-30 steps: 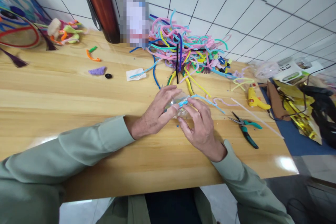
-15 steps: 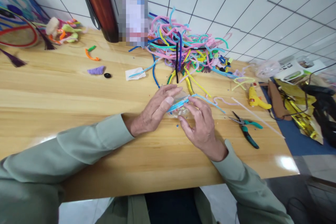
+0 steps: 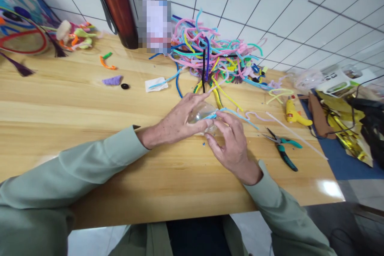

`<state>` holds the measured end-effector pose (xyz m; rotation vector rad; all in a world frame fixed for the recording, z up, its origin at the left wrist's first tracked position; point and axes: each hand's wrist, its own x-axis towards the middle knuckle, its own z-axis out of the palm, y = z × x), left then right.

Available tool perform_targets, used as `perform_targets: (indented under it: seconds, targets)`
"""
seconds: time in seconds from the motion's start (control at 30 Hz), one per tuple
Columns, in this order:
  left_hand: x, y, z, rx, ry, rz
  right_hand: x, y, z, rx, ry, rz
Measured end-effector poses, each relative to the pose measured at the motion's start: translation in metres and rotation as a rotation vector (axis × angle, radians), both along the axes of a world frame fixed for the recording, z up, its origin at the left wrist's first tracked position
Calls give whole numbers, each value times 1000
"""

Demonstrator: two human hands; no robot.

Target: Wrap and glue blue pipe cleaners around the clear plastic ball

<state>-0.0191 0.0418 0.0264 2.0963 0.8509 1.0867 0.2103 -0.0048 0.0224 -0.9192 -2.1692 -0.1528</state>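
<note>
A clear, rounded plastic shell (image 3: 196, 113) sits between my two hands just above or on the table. My left hand (image 3: 177, 122) curls round its left side, thumb laid across the front. A light blue pipe cleaner (image 3: 211, 116) runs along the shell, its long end (image 3: 240, 116) trailing to the right. The fingertips of my right hand (image 3: 230, 142) pinch this pipe cleaner against the shell's right side. Part of the shell and of the pipe cleaner is hidden by my fingers. Behind my left hand lie yellow-handled pliers (image 3: 216, 97).
A heap of coloured pipe cleaners (image 3: 207, 48) lies by the tiled wall. Needle-nose pliers (image 3: 282, 148) and a yellow glue gun (image 3: 294, 115) are at the right. A red flask (image 3: 120, 12), a purple piece (image 3: 112, 80) and a black disc (image 3: 125, 86) are at the left.
My left thumb has swung down across the front of the shell, and more of its clear dome shows. My right hand keeps nearly the same place. The view has shifted slightly.
</note>
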Motion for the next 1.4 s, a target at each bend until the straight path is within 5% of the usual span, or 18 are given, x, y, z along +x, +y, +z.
perform_targets:
  seconds: [0.3, 0.6, 1.4]
  targets:
    - [4, -4, -3, -195, -71, -5, 1, -1, 2, -65, 17, 17]
    - [6, -12, -6, -4, -93, 12, 9, 2, 8, -86, 57, 39]
    - [13, -27, -9, -98, -139, 11, 20, 8, 15, -160, 57, 48]
